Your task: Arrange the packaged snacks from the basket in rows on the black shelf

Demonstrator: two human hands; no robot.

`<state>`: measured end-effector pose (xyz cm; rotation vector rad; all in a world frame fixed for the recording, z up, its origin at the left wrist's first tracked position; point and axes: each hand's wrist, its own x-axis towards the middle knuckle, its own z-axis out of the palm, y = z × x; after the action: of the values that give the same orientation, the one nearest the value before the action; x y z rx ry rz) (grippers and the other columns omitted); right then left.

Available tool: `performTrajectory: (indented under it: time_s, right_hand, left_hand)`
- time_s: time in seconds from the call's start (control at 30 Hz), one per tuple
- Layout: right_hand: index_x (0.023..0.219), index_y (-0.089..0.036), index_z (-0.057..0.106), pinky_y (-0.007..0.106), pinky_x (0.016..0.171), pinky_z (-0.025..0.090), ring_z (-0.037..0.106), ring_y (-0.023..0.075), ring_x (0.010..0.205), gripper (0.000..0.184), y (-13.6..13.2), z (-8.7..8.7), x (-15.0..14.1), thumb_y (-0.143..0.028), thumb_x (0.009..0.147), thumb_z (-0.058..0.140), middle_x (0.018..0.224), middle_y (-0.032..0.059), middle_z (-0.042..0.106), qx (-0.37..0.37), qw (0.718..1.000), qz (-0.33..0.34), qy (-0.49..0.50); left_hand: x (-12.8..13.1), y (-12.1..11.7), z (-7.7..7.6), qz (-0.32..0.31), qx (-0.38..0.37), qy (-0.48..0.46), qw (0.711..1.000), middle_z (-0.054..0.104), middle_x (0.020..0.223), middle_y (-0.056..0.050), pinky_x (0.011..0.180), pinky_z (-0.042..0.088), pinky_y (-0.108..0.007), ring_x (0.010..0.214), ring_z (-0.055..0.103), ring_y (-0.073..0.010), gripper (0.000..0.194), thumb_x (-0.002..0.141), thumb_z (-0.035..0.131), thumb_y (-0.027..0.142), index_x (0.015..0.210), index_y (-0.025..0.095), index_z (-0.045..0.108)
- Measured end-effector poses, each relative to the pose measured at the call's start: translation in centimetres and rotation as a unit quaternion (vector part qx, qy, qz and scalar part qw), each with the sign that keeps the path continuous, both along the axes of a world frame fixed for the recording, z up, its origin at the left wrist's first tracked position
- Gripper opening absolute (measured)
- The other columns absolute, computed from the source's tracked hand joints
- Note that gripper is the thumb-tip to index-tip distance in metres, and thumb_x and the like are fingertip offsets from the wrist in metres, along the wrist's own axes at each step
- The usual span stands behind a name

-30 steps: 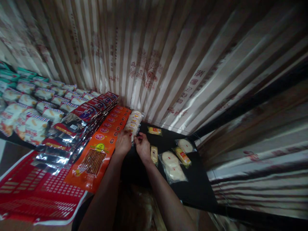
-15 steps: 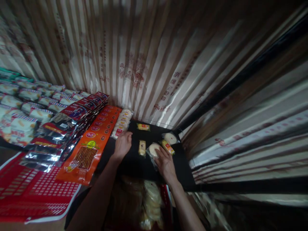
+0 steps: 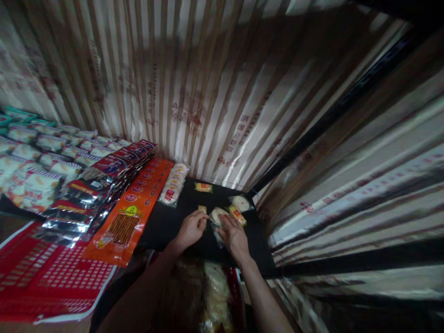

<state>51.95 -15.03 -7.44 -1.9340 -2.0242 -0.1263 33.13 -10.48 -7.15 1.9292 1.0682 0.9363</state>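
Note:
My right hand (image 3: pixel 234 235) lies over a pale round cake in a clear wrapper (image 3: pixel 218 215) on the black surface, its fingers gripping the cake's right side. Close by on the left, my left hand (image 3: pixel 191 229) has its fingers drawn together in a pinch. Whatever is between them is too small and dim to make out. A small yellow packet (image 3: pixel 202 209) lies just behind the left fingertips, partly covered. Beyond my right hand are a yellow and red packet (image 3: pixel 237 215) and another wrapped round cake (image 3: pixel 240 203).
A further yellow packet (image 3: pixel 203 187) lies at the back. Leftward are a row of wrapped round cakes (image 3: pixel 174 184), orange snack packs (image 3: pixel 129 212), dark silver packs (image 3: pixel 99 180) and white bags (image 3: pixel 33 182). Red baskets (image 3: pixel 65 277) stand below. A pleated curtain (image 3: pixel 194 92) and dark pole (image 3: pixel 312 125) border the surface.
My left hand has moved right, from beside the row of round cakes to next to the cake under my right hand. The right hand stays on that cake. The view has shifted slightly.

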Motion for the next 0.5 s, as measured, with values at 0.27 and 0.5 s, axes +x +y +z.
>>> performTrajectory:
  time_s: [0.27, 0.5]
  right_hand:
    - [0.105, -0.018, 0.069, 0.038, 0.093, 0.047, 0.056, 0.025, 0.112, 0.03, 0.8, -1.7, 0.2, -0.023, 0.087, 0.046, 0.112, 0.0098, 0.066, 0.047, 0.999, -0.016, -0.008]
    - [0.107, -0.016, 0.068, 0.037, 0.092, 0.048, 0.062, 0.0224, 0.104, 0.041, 0.1, -0.9, -0.7, -0.036, 0.09, 0.036, 0.109, 0.012, 0.068, 0.116, 0.986, -0.024, 0.114]
  left_hand:
    - [2.2, -0.2, -1.4, -0.054, -0.133, -0.051, 0.988, 0.067, 0.108, -0.008, 0.084, 0.052, -0.03, 0.095, 0.064, -0.0178, 0.034, 0.082, 0.046, 0.019, 0.112, 0.016, 0.06]
    - [3.1, -0.6, -0.8, -0.065, -0.217, -0.172, 0.959, 0.052, 0.13, -0.013, 0.089, 0.05, -0.033, 0.11, 0.058, -0.0201, 0.048, 0.081, 0.051, 0.016, 0.129, 0.018, 0.045]
